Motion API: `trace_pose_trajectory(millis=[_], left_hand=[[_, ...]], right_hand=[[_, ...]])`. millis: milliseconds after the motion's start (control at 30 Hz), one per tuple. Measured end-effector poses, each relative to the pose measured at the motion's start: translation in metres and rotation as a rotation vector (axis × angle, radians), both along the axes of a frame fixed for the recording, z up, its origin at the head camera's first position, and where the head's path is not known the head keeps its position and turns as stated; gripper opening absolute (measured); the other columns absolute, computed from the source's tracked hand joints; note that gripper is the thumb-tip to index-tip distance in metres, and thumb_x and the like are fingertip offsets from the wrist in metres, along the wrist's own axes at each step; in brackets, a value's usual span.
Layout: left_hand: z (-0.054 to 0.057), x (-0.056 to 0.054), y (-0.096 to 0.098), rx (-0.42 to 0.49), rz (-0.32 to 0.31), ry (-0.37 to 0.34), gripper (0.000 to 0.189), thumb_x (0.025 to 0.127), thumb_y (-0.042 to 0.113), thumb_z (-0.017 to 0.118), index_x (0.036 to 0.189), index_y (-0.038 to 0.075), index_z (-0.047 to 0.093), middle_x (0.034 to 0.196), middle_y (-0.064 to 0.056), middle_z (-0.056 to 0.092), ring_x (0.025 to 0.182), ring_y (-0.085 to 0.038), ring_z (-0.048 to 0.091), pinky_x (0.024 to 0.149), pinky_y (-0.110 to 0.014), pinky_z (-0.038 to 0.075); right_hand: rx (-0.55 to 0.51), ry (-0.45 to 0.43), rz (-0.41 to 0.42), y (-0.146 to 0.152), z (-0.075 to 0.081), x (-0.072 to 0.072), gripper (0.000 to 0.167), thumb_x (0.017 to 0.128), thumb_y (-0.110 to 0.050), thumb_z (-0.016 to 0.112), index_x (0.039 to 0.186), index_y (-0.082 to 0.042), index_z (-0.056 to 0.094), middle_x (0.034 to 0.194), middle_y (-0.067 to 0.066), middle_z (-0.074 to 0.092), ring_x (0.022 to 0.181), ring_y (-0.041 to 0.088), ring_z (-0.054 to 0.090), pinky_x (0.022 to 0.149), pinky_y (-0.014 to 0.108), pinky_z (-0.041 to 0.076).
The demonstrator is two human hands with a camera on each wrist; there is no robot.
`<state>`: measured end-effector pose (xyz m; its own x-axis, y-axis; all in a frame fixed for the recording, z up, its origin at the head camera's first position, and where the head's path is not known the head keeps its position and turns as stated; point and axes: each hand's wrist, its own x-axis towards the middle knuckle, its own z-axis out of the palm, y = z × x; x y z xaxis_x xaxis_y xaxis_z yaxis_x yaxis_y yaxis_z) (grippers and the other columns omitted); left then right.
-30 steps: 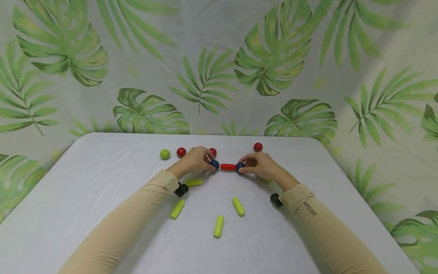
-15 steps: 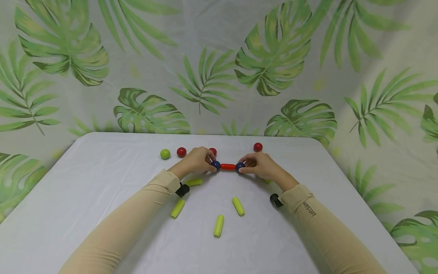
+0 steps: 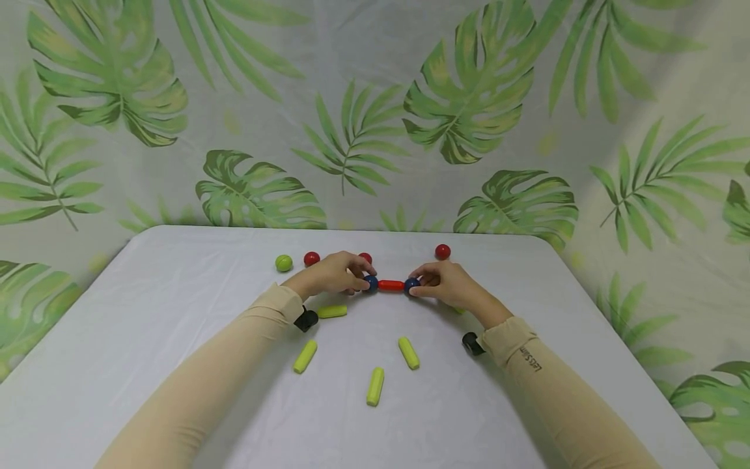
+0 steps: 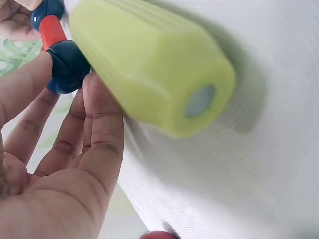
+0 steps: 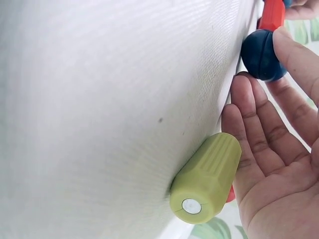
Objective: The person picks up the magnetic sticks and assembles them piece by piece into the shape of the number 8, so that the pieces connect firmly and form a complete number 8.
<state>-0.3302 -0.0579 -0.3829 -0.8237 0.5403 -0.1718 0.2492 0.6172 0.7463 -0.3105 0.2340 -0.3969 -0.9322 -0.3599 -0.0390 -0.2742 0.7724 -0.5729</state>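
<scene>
One red rod (image 3: pixel 390 285) lies between my right hand (image 3: pixel 448 283), pinching a navy ball (image 5: pixel 260 55), and my left hand (image 3: pixel 333 273), thumb touching a second navy ball (image 4: pixel 70 67); left grip, I can't tell.

Sleeved arms (image 3: pixel 217 365) reach toward twelve o'clock
Left hand (image 3: pixel 334 273) points near three, fingers parted; right hand (image 3: pixel 450 282) points near nine, pinching.

Your red rod (image 3: pixel 390 285), between a left navy ball (image 3: pixel 372 283) and a right navy ball (image 3: pixel 411 283)
Faceted, it lies crosswise before you, each end touching a glossy, seamed ball.
</scene>
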Motion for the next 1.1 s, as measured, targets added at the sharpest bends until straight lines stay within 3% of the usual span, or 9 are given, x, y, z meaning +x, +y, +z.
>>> trace_pose_trajectory(millis=[267, 567, 833, 1100], left_hand=[[-0.002, -0.002, -0.001, 0.023, 0.028, -0.043, 0.031, 0.101, 0.016, 0.075, 0.132, 0.014, 0.075, 0.124, -0.012, 0.069, 0.087, -0.018, 0.068, 0.083, -0.026, 0.059], [-0.003, -0.002, -0.002, 0.052, 0.053, -0.065, 0.031, 0.101, 0.015, 0.076, 0.131, 0.013, 0.075, 0.121, -0.011, 0.068, 0.083, -0.018, 0.064, 0.078, -0.025, 0.055], [-0.001, 0.001, -0.002, 0.061, 0.048, -0.064, 0.031, 0.1, 0.015, 0.076, 0.131, 0.013, 0.075, 0.12, -0.011, 0.069, 0.083, -0.017, 0.063, 0.077, -0.024, 0.054], [-0.002, 0.0, -0.003, 0.056, 0.067, -0.071, 0.029, 0.1, 0.018, 0.077, 0.13, 0.016, 0.076, 0.122, -0.01, 0.068, 0.083, -0.018, 0.063, 0.077, -0.025, 0.051]], right_hand=[[0.008, -0.007, -0.023, -0.002, 0.0, 0.002, 0.036, 0.098, -0.031, 0.081, 0.128, -0.011, 0.076, 0.107, 0.008, 0.075, 0.095, 0.019, 0.067, 0.088, 0.034, 0.057], [0.057, -0.037, -0.026, -0.006, 0.01, 0.007, 0.043, 0.099, -0.032, 0.08, 0.134, -0.01, 0.069, 0.116, 0.012, 0.076, 0.105, 0.025, 0.07, 0.096, 0.043, 0.059], [0.058, 0.035, -0.029, -0.006, 0.026, 0.024, 0.043, 0.099, -0.029, 0.079, 0.134, -0.007, 0.068, 0.12, 0.015, 0.073, 0.114, 0.032, 0.07, 0.104, 0.051, 0.057], [0.06, 0.025, 0.045, -0.012, 0.041, 0.054, 0.037, 0.098, -0.027, 0.081, 0.125, -0.006, 0.071, 0.095, 0.004, 0.073, 0.085, 0.016, 0.067, 0.081, 0.035, 0.057]])
